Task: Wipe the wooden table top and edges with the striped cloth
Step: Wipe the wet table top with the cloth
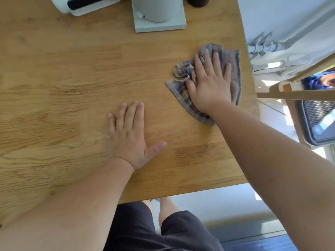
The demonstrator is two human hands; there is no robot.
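Both bare arms reach forward. The left hand (129,136) lies flat, palm down, fingers together, thumb splayed. The right hand (210,82) presses palm-down farther out, fingers spread.

12 o'clock: grey round container (159,9) on square base (161,24) | 11 o'clock: white appliance (81,5) | 1 o'clock: dark cup (198,1) | 3 o'clock: pipes (262,48)

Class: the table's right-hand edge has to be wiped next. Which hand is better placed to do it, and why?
Probably the right hand: it presses flat on the striped cloth beside the table's right edge. The left hand lies bare, nearer the middle.
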